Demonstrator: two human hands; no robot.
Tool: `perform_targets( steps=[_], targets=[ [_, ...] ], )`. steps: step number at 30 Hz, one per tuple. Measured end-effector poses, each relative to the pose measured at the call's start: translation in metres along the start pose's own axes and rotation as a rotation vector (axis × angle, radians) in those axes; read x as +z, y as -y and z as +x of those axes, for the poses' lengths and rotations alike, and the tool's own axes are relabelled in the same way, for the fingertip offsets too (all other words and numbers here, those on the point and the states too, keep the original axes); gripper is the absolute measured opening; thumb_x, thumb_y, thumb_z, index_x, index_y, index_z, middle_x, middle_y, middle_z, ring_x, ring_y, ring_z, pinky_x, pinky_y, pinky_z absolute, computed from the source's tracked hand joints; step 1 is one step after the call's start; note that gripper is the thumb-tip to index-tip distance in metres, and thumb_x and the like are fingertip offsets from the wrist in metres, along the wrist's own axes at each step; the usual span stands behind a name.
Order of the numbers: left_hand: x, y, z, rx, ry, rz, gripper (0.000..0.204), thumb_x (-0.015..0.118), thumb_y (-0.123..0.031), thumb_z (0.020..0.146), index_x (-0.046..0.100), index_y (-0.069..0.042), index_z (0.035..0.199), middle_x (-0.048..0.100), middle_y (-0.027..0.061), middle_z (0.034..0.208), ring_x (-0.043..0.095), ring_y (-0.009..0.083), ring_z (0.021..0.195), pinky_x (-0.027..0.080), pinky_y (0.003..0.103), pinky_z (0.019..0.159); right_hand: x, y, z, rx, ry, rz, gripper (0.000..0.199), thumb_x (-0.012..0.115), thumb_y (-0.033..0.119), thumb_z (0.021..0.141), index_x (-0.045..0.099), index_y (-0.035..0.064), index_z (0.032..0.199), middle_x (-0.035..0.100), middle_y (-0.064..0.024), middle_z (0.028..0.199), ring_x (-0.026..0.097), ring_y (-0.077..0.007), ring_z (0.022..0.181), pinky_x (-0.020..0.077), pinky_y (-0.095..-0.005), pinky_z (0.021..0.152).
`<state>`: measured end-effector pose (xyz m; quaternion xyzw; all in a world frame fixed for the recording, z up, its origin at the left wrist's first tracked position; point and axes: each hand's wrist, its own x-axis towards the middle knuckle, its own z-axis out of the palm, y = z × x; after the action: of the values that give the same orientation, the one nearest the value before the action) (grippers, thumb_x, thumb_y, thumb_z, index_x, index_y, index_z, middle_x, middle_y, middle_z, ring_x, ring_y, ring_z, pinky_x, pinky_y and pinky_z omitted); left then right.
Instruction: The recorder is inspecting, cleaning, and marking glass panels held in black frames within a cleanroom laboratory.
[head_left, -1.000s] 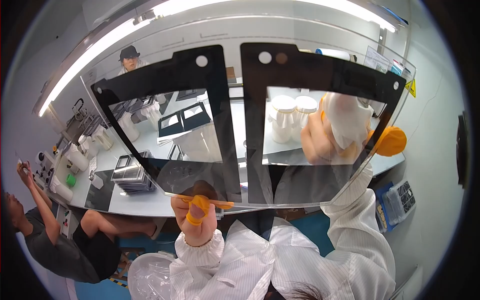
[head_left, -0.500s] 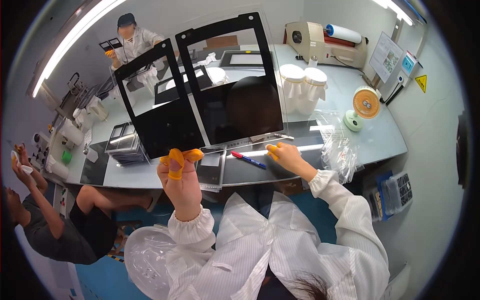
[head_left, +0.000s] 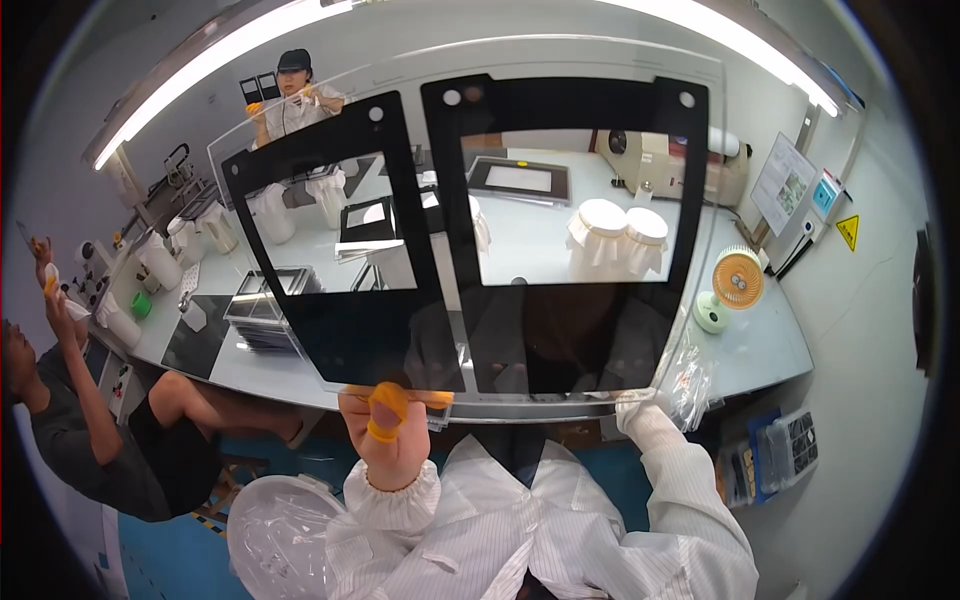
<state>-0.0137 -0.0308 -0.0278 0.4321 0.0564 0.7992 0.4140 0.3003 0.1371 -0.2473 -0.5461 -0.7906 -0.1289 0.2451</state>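
A clear sheet with two black window-shaped frames (head_left: 570, 335) is held up in front of me, filling the middle of the view. My left hand (head_left: 392, 440), with orange finger covers, is closed on its lower edge, thumb toward me. My right hand (head_left: 645, 412) is near the sheet's lower right corner. Its fingers are hidden behind the dark lower part, so I cannot tell whether it grips. Through the clear openings show two white cloth-covered containers (head_left: 602, 235) and a dark-framed panel (head_left: 515, 180) on the bench.
A stack of framed panels (head_left: 262, 318) lies left on the bench (head_left: 770, 345). At right stand a small orange-and-green fan (head_left: 737, 280) and clear plastic wrapping (head_left: 690, 380). One person (head_left: 85, 430) sits at left; another (head_left: 292, 105) works across. A white bin (head_left: 275, 540) stands below.
The sheet has come nearer and swung round to the right, now covering more of the bench. My right hand has moved from the bench to beside the sheet's lower right corner.
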Motion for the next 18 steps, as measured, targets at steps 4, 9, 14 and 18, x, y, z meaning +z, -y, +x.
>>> perform_targets(
  steps=[4,9,14,18],
  targets=[
    [0.006,-0.01,-0.006,0.017,0.0,0.022,0.022,0.058,-0.023,0.078,0.05,-0.013,0.095,0.057,0.0036,0.094,0.052,0.0195,0.086,0.043,0.032,0.071,0.001,-0.005,-0.001,0.136,-0.161,0.374,0.015,0.047,0.012,0.073,0.047,-0.0018,0.078,0.049,-0.019,0.072,0.048,-0.0367,0.07,0.0397,-0.0401,0.061],
    [0.021,-0.006,-0.007,0.027,0.057,0.008,0.022,0.059,-0.023,0.078,0.048,-0.009,0.091,0.056,0.005,0.094,0.055,0.0177,0.084,0.044,0.027,0.079,-0.063,0.011,0.04,0.341,-0.244,0.954,0.026,0.055,0.022,0.076,0.053,-0.0021,0.087,0.053,-0.0075,0.067,0.05,-0.0202,0.056,0.0389,-0.0309,0.054],
    [0.022,-0.001,-0.01,0.032,0.022,-0.035,0.023,0.058,-0.022,0.078,0.048,-0.009,0.093,0.056,0.0061,0.094,0.055,0.0192,0.086,0.043,0.028,0.081,-0.253,0.103,0.089,0.098,-0.318,1.716,0.045,0.063,0.032,0.073,0.052,-0.0032,0.099,0.053,-0.0074,0.073,0.047,-0.0119,0.053,0.0391,-0.0224,0.045],
    [0.027,-0.003,-0.012,0.045,0.026,-0.049,0.025,0.059,-0.021,0.077,0.049,-0.009,0.096,0.056,0.0061,0.093,0.055,0.0195,0.085,0.044,0.028,0.079,-0.326,0.132,0.097,-0.22,-0.181,1.907,0.045,0.06,0.025,0.076,0.048,-0.0073,0.105,0.05,-0.0093,0.066,0.044,-0.0105,0.049,0.0391,-0.02,0.04]
  ],
)
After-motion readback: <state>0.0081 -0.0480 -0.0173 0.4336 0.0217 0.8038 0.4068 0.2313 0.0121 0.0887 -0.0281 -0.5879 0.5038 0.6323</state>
